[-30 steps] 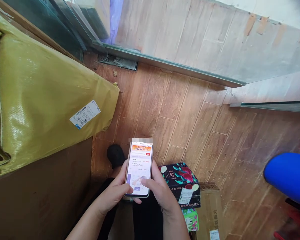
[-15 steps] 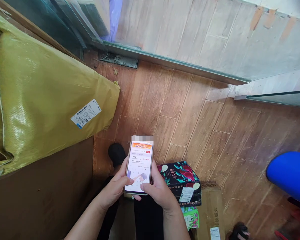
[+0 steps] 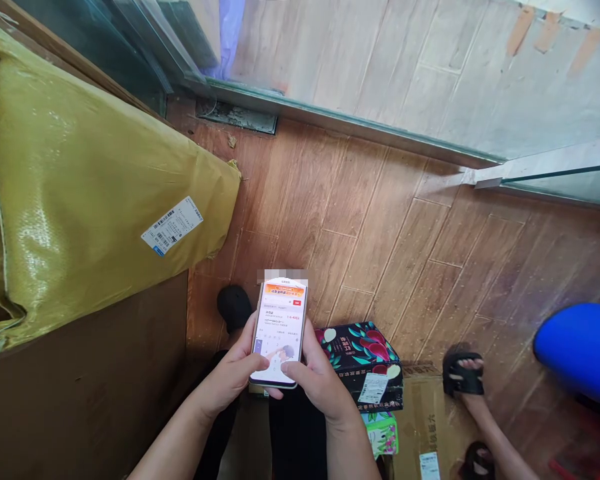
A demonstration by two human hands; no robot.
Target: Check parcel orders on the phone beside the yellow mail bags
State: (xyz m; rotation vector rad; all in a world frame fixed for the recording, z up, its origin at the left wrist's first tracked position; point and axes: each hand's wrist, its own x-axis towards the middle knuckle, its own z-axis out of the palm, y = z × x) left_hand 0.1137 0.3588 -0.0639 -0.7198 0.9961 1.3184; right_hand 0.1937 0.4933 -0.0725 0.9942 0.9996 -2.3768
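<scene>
A smartphone [image 3: 281, 327] with a lit screen is held upright in front of me by both hands. My left hand [image 3: 230, 377] wraps its lower left edge, thumb resting on the screen. My right hand [image 3: 323, 383] grips the lower right edge, thumb also across the glass. Below the phone are my dark trouser legs and a black shoe [image 3: 233, 307] on the wood-look floor.
A large yellow woven sack [image 3: 80, 193] with a shipping label lies on a brown surface at left. A dark fruit-printed box [image 3: 363, 363] sits on a cardboard carton [image 3: 420, 420]. Another person's sandalled foot [image 3: 463, 377] stands at right, beside a blue object [image 3: 580, 350]. Glass door track runs across the top.
Another person's foot in a black sandal has stepped in at the lower right. The picture on the phone screen has changed slightly; my hands hold it in the same place.
</scene>
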